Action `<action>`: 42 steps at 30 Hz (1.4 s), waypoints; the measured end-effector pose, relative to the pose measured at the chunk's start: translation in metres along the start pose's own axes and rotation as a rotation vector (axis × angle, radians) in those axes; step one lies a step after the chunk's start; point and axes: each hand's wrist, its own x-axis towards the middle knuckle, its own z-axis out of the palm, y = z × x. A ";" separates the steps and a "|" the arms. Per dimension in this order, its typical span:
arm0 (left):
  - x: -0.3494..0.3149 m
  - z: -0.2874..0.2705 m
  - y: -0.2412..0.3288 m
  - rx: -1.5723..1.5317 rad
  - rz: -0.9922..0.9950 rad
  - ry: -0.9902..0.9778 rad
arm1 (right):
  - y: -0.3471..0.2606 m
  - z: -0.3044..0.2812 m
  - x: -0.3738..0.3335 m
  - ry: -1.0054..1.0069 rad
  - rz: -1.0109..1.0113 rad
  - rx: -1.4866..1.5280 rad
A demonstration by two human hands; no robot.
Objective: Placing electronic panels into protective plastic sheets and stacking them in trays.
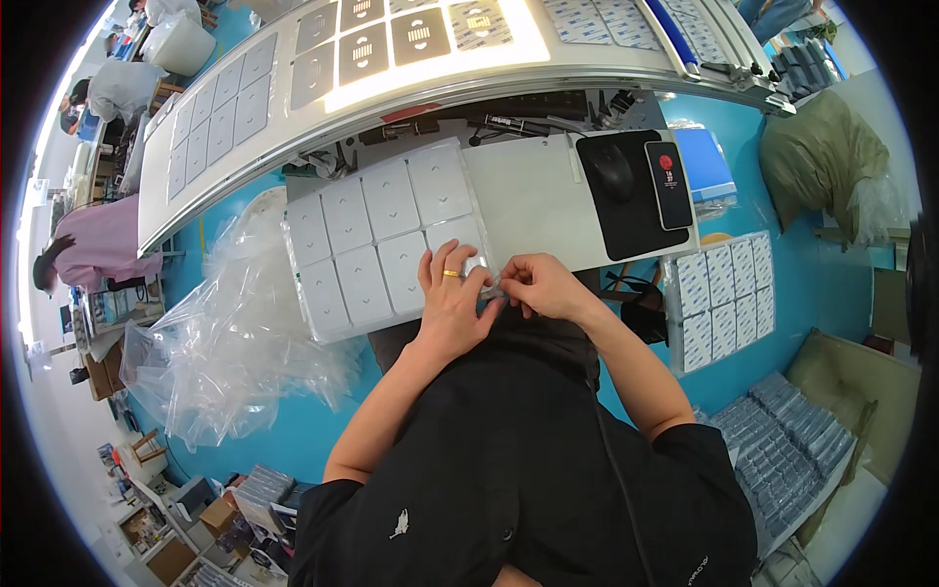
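Observation:
A sheet of pale grey rectangular panels (357,245), each with small arrow marks, lies in front of me with a clear film border around it. My left hand (452,305), a gold ring on one finger, rests on its near right part. The fingers there are bent but apart, with the thumb by the sheet's corner. Close beside it, my right hand (544,287) has thumb and forefinger pinched together at that same corner. Whatever lies between those fingertips is too small to make out. Both hands cover the corner panel in part.
Above the worktop (533,186) runs a lit bench (284,122) bearing more panels. A black mat (626,240) holds a mouse (613,171) and a phone (668,186). Crumpled clear plastic (235,333) hangs at left. A blue-and-white patterned panel sheet (722,298) is at right.

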 end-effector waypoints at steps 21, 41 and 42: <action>0.005 -0.002 0.008 -0.016 -0.039 -0.001 | -0.006 0.001 -0.002 -0.008 0.004 0.015; 0.012 -0.028 -0.007 -0.135 0.024 -0.139 | -0.003 0.005 -0.006 -0.055 -0.149 0.064; 0.011 -0.027 -0.007 -0.141 0.024 -0.129 | -0.003 0.005 -0.004 -0.056 -0.124 0.094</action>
